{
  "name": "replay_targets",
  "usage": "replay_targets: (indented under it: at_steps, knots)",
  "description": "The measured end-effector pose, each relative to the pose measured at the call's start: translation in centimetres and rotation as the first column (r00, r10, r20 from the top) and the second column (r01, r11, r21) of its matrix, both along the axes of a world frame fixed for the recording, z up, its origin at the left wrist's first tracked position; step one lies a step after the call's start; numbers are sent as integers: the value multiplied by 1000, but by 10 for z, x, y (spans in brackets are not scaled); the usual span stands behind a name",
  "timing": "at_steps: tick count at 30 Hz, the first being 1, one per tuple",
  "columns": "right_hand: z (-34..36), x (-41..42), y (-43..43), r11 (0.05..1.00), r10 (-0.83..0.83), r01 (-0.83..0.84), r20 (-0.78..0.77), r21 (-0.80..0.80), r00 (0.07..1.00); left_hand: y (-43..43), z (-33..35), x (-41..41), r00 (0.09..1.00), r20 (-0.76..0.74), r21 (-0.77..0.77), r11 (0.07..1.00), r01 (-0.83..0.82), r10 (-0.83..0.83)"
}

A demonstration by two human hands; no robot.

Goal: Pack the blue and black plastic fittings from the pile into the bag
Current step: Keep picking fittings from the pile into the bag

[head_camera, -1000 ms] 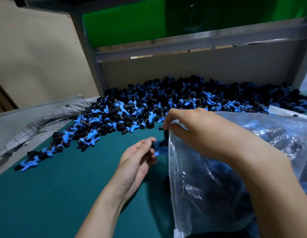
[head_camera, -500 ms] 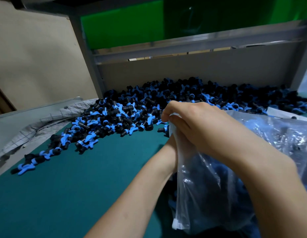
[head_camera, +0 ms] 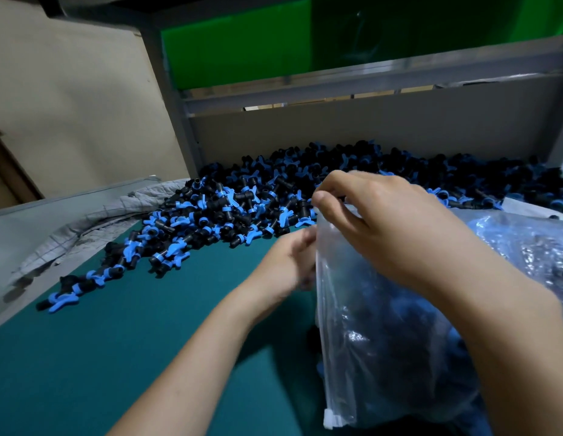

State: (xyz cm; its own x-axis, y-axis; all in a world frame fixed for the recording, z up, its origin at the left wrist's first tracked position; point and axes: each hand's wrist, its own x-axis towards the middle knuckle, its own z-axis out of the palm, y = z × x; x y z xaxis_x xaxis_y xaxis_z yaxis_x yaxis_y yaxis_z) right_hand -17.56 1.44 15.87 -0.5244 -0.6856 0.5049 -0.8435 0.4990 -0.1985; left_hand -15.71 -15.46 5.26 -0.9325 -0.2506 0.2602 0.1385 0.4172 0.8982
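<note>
At the right of the counter point(head_camera: 116, 357), the clear bag point(head_camera: 384, 341) stands upright. Its top edge is pinched between the thumb and curled fingers of the right hand point(head_camera: 384, 221), whose grip is narrow and closed on the plastic. Dark blue and black shapes fill the bag's lower part. The left hand point(head_camera: 286, 262) sits just beside the bag's left edge, below the pinched rim. It is motion-blurred, so I cannot tell whether its grip holds anything.

Behind both hands, the pile of blue and black fittings point(head_camera: 274, 199) spreads along the back of the counter against a grey back panel point(head_camera: 368, 127). A thin tail of fittings trails toward the counter's left edge. A broad stretch of green mat shows between that tail and the left forearm, open room in front of the pile. A crumpled grey cloth point(head_camera: 94, 221) lies along the left edge and reaches the pile near the corner post. Green panels point(head_camera: 236, 48) show above the back rail.
</note>
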Motion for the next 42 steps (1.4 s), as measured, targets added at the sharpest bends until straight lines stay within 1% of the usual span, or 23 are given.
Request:
replay_targets:
  at_steps: [1, 2, 3, 4, 5, 6, 8, 10, 12, 13, 14, 16, 18, 20, 24, 28, 32, 34, 35, 38, 40, 42]
  knots:
    - [1, 0, 0, 999, -11, 9, -40, -34, 999, -11, -7, 2, 997, 48, 5, 999, -52, 52]
    - [2, 0, -1, 997, -28, 22, -83, -72, 996, -27, -20, 2, 983, 87, -56, 986, -155, 160]
    - [4, 0, -2, 992, -46, 32, -116, -120, 992, -46, -38, 4, 938, 123, -218, 931, -292, 323]
    - [6, 0, -2, 985, -68, 46, -129, -165, 989, -61, -51, 8, 862, 141, -415, 819, -396, 487]
    - [6, 0, -2, 976, -76, 48, -124, -213, 989, -73, -63, 11, 783, 140, -567, 698, -438, 605]
    - [7, 0, -2, 966, -81, 53, -102, -253, 991, -79, -70, 11, 737, 108, -643, 612, -460, 667]
    - [5, -2, -2, 953, -96, 73, -63, -294, 993, -87, -78, 1, 698, 64, -681, 543, -492, 713]
    - [2, -7, -2, 955, -72, 60, -32, -291, 997, -96, -76, -15, 631, 109, -707, 506, -494, 768]
    - [1, -10, -1, 958, -15, 17, 8, -286, 1000, -105, -71, -27, 545, 145, -718, 467, -516, 826]
    - [3, -11, 0, 951, 12, -5, 21, -310, 1000, -109, -70, -33, 515, 152, -726, 449, -521, 844]
    - [3, -12, 1, 931, 75, -57, 37, -361, 996, -114, -69, -37, 496, 152, -733, 434, -523, 855]
    - [6, -11, 4, 874, 231, -170, 82, -455, 970, -121, -68, -45, 465, 152, -739, 413, -533, 872]
    - [8, -10, 7, 829, 327, -213, 139, -518, 935, -124, -68, -49, 442, 145, -741, 393, -545, 885]
    - [9, -9, 8, 817, 340, -216, 144, -535, 929, -125, -69, -52, 432, 142, -747, 383, -544, 891]
    - [8, -9, 7, 842, 278, -213, 61, -496, 959, -127, -71, -52, 424, 136, -749, 373, -548, 895]
    - [4, -7, 3, 854, 228, -187, 26, -485, 973, -127, -71, -52, 435, 140, -714, 395, -578, 890]
    - [2, -3, -1, 842, 246, -214, 0, -495, 969, -129, -71, -51, 439, 139, -703, 401, -587, 888]
    - [3, -3, -1, 846, 235, -220, -30, -486, 972, -127, -71, -49, 483, 100, -664, 420, -618, 870]
    - [3, -3, -1, 854, 223, -216, -41, -474, 974, -126, -72, -45, 514, 68, -619, 440, -650, 855]
    - [3, -2, 0, 877, 190, -195, -57, -440, 980, -116, -76, -29, 589, 9, -374, 549, -747, 808]
    - [2, -2, 1, 889, 175, -183, -58, -419, 983, -107, -76, -17, 615, 26, -121, 613, -781, 788]
    - [2, -2, 2, 909, 168, -173, -47, -379, 985, -95, -74, -6, 640, 27, 167, 627, -761, 768]
